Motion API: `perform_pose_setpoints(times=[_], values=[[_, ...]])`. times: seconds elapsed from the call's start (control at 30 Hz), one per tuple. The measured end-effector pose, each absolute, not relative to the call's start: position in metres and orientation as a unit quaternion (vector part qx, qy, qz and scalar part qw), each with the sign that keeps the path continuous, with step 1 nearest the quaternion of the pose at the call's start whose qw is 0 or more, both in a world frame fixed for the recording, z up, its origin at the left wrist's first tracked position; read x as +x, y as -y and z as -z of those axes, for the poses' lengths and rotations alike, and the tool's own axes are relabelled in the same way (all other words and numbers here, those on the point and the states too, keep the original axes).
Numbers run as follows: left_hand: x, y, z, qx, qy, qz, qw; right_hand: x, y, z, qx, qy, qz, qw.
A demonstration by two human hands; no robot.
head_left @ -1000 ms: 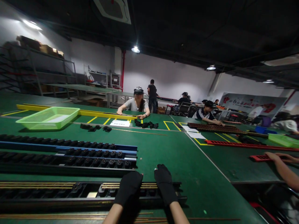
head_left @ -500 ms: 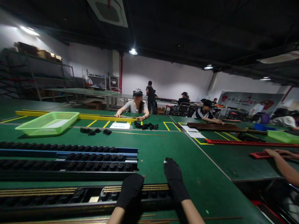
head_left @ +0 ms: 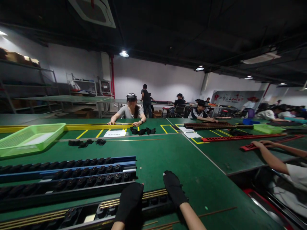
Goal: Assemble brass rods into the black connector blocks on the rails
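Note:
Both my hands wear black gloves with the fingertips bare. My left hand (head_left: 129,202) lies over the middle of a long black rail (head_left: 151,209) near the table's front edge; its fingers are mostly hidden under the glove's back. My right hand (head_left: 173,187) rests at the rail's right end, fingers pointing forward and largely out of sight. Thin brass rods (head_left: 154,194) run along the rail between my hands, above black blocks. More brass rods (head_left: 40,218) lie in the rail's left part, past a black block and a pale patch.
Behind the rail lie blue and black rails (head_left: 124,158) with black blocks. A green basket (head_left: 54,131) stands at the left. Loose rods (head_left: 216,211) lie at the front. Across the table a person handles a yellow rail (head_left: 83,127); at right, another person's hands hold a red rail (head_left: 248,147).
The view has turned to the right, so the basket and back rails sit further left. The near rail now looks more slanted, with both my hands still at it.

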State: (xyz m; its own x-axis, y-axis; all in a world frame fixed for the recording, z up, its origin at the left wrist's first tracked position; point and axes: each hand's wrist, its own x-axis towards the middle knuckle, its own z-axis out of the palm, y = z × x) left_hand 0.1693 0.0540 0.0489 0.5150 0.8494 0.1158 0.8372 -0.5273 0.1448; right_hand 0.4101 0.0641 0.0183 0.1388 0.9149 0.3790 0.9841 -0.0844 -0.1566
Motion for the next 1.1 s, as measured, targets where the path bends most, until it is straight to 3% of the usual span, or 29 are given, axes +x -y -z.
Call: perform_pose_setpoints(times=[0.1, 0.3, 0.7, 0.93, 1.1], values=[[0.169, -0.055, -0.041, 0.871, -0.481, -0.091, 0.03, 0.402, -0.069, -0.03, -0.754, 0.639, 0.084, 0.13], [0.168, -0.064, -0.03, 0.873, -0.476, -0.104, 0.024, 0.377, -0.081, -0.057, -0.747, 0.637, 0.116, 0.151], [0.165, -0.068, -0.017, 0.871, -0.47, -0.141, -0.008, 0.357, -0.076, -0.035, -0.736, 0.669, -0.027, 0.093], [0.159, -0.071, -0.008, 0.879, -0.441, -0.177, -0.042, 0.357, -0.075, -0.031, -0.732, 0.674, 0.012, 0.099], [0.159, -0.072, -0.003, 0.88, -0.437, -0.182, -0.041, 0.351, -0.076, -0.06, -0.735, 0.67, 0.009, 0.106]])
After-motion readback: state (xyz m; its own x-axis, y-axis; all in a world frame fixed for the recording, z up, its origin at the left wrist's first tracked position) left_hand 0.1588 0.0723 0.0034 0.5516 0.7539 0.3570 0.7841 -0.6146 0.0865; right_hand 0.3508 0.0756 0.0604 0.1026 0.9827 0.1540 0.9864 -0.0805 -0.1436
